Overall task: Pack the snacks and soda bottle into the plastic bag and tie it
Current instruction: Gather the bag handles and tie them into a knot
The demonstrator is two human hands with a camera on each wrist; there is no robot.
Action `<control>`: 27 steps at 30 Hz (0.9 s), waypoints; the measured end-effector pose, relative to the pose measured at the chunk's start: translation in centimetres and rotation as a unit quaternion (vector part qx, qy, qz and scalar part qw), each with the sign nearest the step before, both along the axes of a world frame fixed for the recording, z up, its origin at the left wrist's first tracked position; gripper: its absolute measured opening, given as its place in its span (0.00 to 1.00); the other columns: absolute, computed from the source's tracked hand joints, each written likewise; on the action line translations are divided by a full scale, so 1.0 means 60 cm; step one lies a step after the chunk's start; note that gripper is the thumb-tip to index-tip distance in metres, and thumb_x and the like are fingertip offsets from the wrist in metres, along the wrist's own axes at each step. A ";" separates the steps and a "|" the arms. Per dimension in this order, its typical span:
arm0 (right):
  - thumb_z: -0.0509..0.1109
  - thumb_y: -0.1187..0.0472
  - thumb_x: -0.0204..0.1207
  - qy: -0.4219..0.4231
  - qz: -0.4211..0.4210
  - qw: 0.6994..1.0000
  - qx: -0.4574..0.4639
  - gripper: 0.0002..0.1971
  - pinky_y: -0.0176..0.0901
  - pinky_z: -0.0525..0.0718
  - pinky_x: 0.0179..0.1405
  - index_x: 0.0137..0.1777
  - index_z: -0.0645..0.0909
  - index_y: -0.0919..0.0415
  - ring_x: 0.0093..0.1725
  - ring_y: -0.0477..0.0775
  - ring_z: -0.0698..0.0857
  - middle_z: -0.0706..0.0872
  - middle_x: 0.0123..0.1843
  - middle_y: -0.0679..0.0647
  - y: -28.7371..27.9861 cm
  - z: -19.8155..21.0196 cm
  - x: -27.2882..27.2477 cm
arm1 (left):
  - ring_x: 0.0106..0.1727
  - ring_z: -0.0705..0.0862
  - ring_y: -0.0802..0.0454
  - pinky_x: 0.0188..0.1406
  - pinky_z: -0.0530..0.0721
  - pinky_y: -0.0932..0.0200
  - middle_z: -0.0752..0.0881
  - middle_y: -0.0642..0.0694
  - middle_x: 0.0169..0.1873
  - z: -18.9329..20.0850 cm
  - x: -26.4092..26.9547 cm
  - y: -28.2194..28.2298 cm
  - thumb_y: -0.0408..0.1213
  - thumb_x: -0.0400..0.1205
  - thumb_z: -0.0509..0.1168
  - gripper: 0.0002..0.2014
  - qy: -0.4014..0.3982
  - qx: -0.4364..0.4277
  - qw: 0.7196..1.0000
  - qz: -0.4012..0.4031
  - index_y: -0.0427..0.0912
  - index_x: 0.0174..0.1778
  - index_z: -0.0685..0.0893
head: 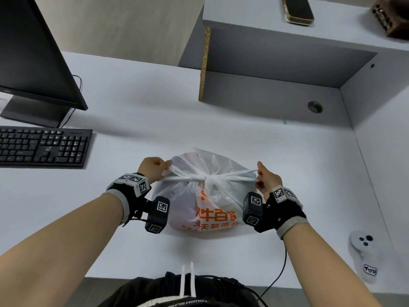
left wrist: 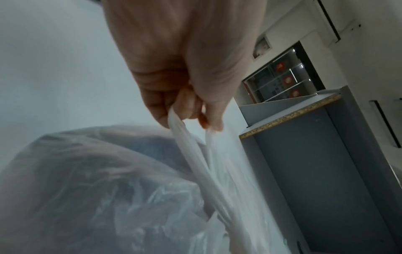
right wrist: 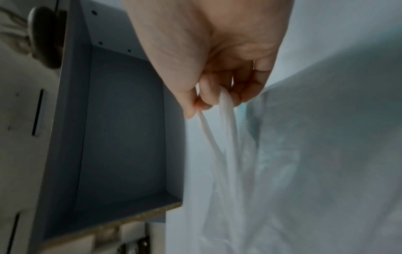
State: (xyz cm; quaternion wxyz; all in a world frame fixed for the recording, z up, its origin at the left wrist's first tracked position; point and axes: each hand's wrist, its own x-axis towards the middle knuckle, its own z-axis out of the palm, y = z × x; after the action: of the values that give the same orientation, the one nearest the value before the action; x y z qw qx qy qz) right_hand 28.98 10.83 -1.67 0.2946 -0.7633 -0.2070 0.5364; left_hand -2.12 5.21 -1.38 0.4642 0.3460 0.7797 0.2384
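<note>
**Pale surface, bag knot being pulled tight**

Pale grey surface (head: 155, 103) carries the plastic bag (head: 212, 209), standing close to the near edge, between the two forearms. Bag looks full and bulging; orange print on the front.

Status: packing appears done, since no loose snacks or bottle lie on the surface. Handles are crossed into a knot (head: 204, 178) at the top centre. Left hand (head: 152, 168) pinches one handle strand (left wrist: 195, 154), fingers curled round it; right hand (head: 266, 180) grips the other strand (right wrist: 226, 120) the same way. Both strands run taut outward from the knot.

Left to do, by my reading: finish cinching, possibly a second throw.

Not resolved: contents only show as dim shapes through the film; soda bottle not identifiable. Whether the knot is single or double cannot be told. Wrist views are blurred.
</note>
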 end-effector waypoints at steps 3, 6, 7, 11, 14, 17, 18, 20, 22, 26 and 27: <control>0.63 0.42 0.77 -0.139 0.118 0.983 -0.008 0.23 0.35 0.72 0.41 0.37 0.81 0.65 0.43 0.57 0.79 0.81 0.34 0.56 -0.018 -0.013 -0.003 | 0.50 0.82 0.42 0.52 0.77 0.53 0.84 0.41 0.44 -0.011 0.004 -0.005 0.48 0.73 0.72 0.15 0.016 -0.010 0.999 -0.036 0.41 0.45 0.81; 0.72 0.42 0.70 -0.146 0.125 0.980 -0.055 0.33 0.41 0.77 0.60 0.68 0.75 0.62 0.67 0.64 0.79 0.81 0.68 0.64 -0.048 -0.033 -0.005 | 0.68 0.77 0.39 0.67 0.78 0.45 0.78 0.43 0.66 -0.028 -0.013 -0.014 0.64 0.63 0.73 0.39 -0.017 -0.132 0.991 -0.027 0.49 0.67 0.76; 0.73 0.42 0.70 -0.136 0.135 0.979 -0.073 0.38 0.47 0.74 0.69 0.75 0.68 0.61 0.72 0.65 0.75 0.74 0.75 0.64 -0.058 -0.037 -0.009 | 0.68 0.78 0.39 0.65 0.79 0.44 0.78 0.43 0.68 -0.030 -0.015 -0.017 0.70 0.58 0.71 0.45 -0.052 -0.177 0.982 -0.033 0.49 0.68 0.75; 0.70 0.45 0.73 -0.117 0.175 0.975 -0.065 0.34 0.51 0.72 0.73 0.74 0.70 0.63 0.72 0.65 0.76 0.77 0.74 0.64 -0.073 -0.050 -0.027 | 0.49 0.83 0.44 0.41 0.83 0.55 0.83 0.39 0.52 -0.033 -0.006 -0.022 0.60 0.72 0.68 0.28 -0.215 -0.235 0.948 0.009 0.42 0.59 0.78; 0.70 0.47 0.74 -0.105 0.187 0.975 -0.052 0.30 0.49 0.72 0.69 0.72 0.73 0.62 0.70 0.64 0.78 0.79 0.72 0.63 -0.070 -0.047 -0.030 | 0.61 0.81 0.40 0.54 0.80 0.46 0.81 0.39 0.61 -0.034 -0.007 -0.020 0.54 0.76 0.66 0.26 -0.221 -0.204 0.954 -0.001 0.45 0.67 0.76; 0.70 0.46 0.74 -0.090 0.190 0.976 -0.052 0.33 0.48 0.71 0.71 0.75 0.69 0.62 0.72 0.63 0.76 0.76 0.74 0.61 -0.055 -0.045 -0.032 | 0.64 0.82 0.37 0.62 0.78 0.42 0.83 0.36 0.65 -0.048 -0.018 -0.002 0.58 0.73 0.68 0.29 -0.195 -0.166 0.966 -0.023 0.45 0.66 0.79; 0.70 0.47 0.74 -0.091 0.189 0.976 -0.048 0.33 0.48 0.70 0.71 0.76 0.68 0.62 0.73 0.62 0.75 0.76 0.74 0.61 -0.047 -0.042 -0.035 | 0.64 0.82 0.36 0.64 0.78 0.41 0.83 0.35 0.65 -0.061 -0.023 0.005 0.61 0.69 0.69 0.32 -0.185 -0.159 0.969 -0.033 0.45 0.64 0.80; 0.70 0.50 0.75 -0.089 0.188 0.977 -0.040 0.32 0.47 0.69 0.72 0.75 0.68 0.63 0.73 0.62 0.74 0.75 0.75 0.62 -0.027 -0.038 -0.043 | 0.63 0.83 0.36 0.67 0.79 0.39 0.85 0.36 0.64 -0.064 -0.024 0.019 0.65 0.64 0.69 0.37 -0.162 -0.135 0.977 -0.041 0.45 0.63 0.80; 0.70 0.52 0.76 -0.086 0.185 0.978 -0.034 0.31 0.47 0.68 0.73 0.75 0.68 0.64 0.74 0.62 0.74 0.74 0.76 0.63 -0.005 -0.030 -0.051 | 0.62 0.84 0.37 0.65 0.80 0.40 0.84 0.41 0.64 -0.076 -0.030 0.036 0.62 0.69 0.69 0.34 -0.162 -0.118 0.980 -0.011 0.45 0.66 0.77; 0.70 0.50 0.75 -0.085 0.179 0.979 -0.054 0.37 0.49 0.67 0.75 0.79 0.61 0.65 0.76 0.63 0.71 0.70 0.78 0.63 0.027 -0.033 -0.060 | 0.67 0.81 0.35 0.67 0.79 0.35 0.79 0.39 0.70 -0.065 -0.027 0.049 0.62 0.63 0.73 0.43 -0.180 -0.100 0.977 0.050 0.49 0.73 0.70; 0.70 0.49 0.75 -0.088 0.175 0.979 -0.061 0.38 0.49 0.66 0.75 0.80 0.59 0.65 0.77 0.64 0.70 0.70 0.79 0.63 0.030 -0.036 -0.062 | 0.69 0.80 0.35 0.67 0.79 0.34 0.77 0.38 0.71 -0.071 -0.029 0.054 0.59 0.65 0.72 0.43 -0.185 -0.090 0.976 0.067 0.49 0.75 0.68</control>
State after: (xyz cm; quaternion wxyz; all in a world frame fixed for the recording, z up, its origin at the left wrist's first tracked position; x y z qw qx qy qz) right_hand 25.26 12.66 -3.82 0.1301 -0.7759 -0.3294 0.5220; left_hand -3.85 8.42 -5.66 0.6125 0.2001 0.7201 0.2573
